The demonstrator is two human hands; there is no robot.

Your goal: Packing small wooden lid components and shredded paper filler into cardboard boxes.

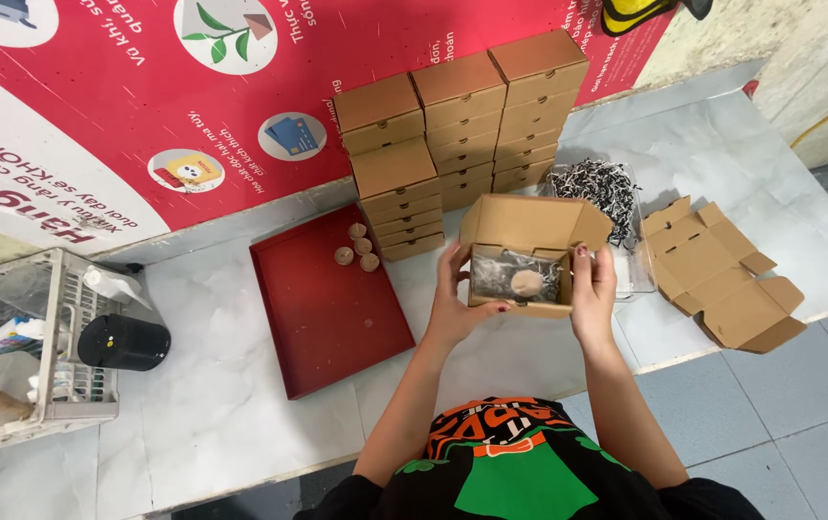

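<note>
Over the counter | both hands' grip (459, 299) (594, 294) closed on open box (520, 252) | contents (526, 281) unclear

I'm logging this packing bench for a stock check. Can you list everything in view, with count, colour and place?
Open box: one, brown cardboard, held in both hands, with shredded paper and a round tan item inside.
Closed boxes: four stacks, brown, against the wall.
Tray: one, red, left of centre.
Small round items: four, tan, at the tray's far end.
Shredded paper: one heap, black and white, in a clear tub.
Flat box: one, brown, unfolded, far right.
Basket: one, white, far left.
Canister: one, black, beside the basket.
Left hand: holds the box's left side.
Right hand: holds its right side.
</note>
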